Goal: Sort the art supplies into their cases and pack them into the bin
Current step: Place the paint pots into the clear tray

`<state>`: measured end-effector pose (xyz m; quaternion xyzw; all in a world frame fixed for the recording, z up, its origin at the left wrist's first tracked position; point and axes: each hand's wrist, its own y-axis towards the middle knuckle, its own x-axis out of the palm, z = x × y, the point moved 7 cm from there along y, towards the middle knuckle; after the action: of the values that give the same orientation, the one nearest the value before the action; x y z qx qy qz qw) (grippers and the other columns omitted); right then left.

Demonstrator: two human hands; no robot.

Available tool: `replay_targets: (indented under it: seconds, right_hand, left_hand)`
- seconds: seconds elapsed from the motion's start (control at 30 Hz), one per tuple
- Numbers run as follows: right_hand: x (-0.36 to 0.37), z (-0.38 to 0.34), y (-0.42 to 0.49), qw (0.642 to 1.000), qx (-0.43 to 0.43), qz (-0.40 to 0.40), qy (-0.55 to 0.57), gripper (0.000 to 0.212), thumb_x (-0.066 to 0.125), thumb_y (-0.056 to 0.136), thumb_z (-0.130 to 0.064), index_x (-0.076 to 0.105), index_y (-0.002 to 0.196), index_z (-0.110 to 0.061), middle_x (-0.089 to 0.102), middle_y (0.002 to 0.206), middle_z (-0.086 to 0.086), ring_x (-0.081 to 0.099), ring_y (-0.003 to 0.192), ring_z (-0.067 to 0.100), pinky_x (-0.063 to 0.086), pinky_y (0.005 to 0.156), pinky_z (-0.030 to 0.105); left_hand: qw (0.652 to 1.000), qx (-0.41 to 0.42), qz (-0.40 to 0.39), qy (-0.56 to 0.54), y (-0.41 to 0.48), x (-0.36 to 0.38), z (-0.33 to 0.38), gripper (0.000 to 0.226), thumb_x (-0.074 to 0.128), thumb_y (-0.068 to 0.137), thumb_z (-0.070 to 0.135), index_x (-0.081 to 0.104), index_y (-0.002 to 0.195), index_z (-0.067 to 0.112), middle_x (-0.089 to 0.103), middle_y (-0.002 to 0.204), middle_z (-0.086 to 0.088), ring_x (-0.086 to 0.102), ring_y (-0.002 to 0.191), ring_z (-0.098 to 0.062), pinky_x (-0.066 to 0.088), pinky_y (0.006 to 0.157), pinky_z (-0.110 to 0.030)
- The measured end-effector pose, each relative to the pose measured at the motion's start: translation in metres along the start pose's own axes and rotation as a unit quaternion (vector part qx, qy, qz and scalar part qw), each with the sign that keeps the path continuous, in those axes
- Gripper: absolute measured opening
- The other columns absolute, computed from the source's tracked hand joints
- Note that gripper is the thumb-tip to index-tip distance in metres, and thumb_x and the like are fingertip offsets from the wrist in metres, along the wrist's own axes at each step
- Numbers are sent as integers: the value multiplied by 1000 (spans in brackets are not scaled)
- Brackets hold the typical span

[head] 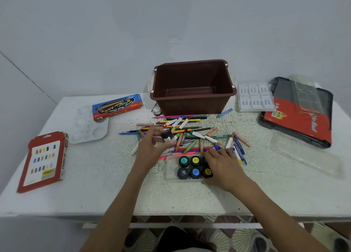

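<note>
Left hand [152, 147]: we see its grip pinching a small dark purple-and-white thing [167, 135], too blurred to name, just above the pile of pencils, crayons and markers [191, 130]. Right hand [222, 164]: grip spread, fingers flat over the 3 o'clock end of the clear tray [170, 169]. The tray holds paint pots [195, 173] in two rows and touches the pile at its 6 o'clock. From the pile we read: brown bin [191, 88] upright at 12; brush box [117, 106] at 10, overlapping the white palette [89, 126]; red pastel box [45, 160] at 8; white insert tray [254, 97] at 2; red-and-dark case [298, 115] at 3. All sit on the worktop [95, 185].
</note>
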<state>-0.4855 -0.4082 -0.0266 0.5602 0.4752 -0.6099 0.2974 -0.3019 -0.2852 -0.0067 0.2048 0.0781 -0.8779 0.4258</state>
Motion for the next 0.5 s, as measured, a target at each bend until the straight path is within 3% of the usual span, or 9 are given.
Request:
replay_targets:
  seconds: [0.2, 0.4, 0.5]
  right_hand:
    - [2, 1, 1, 1000, 2, -2, 8, 84, 66, 82, -58, 29, 148, -21, 39, 142, 0, 38, 132, 27, 19, 115, 46]
    - [2, 1, 1, 1000, 1, 0, 5, 85, 66, 81, -59, 29, 147, -21, 40, 141, -1, 39, 131, 27, 20, 115, 45]
    - [2, 1, 0, 1000, -1, 8, 5, 83, 65, 82, -59, 30, 147, -21, 41, 140, 0, 40, 130, 26, 21, 114, 44]
  left_hand:
    - [997, 30, -74, 14, -43, 4, -7, 33, 79, 81, 12, 58, 104, 23, 65, 107, 14, 64, 94, 2, 46, 79, -6]
    - [988, 68, -91, 107, -60, 10, -21, 37, 81, 77, 15, 58, 101, 31, 66, 100, 20, 60, 95, -1, 39, 83, -4]
    - [978, 106, -93, 154, -62, 15, -22, 36, 83, 76, 15, 61, 100, 30, 65, 101, 20, 59, 94, 1, 44, 84, -12]
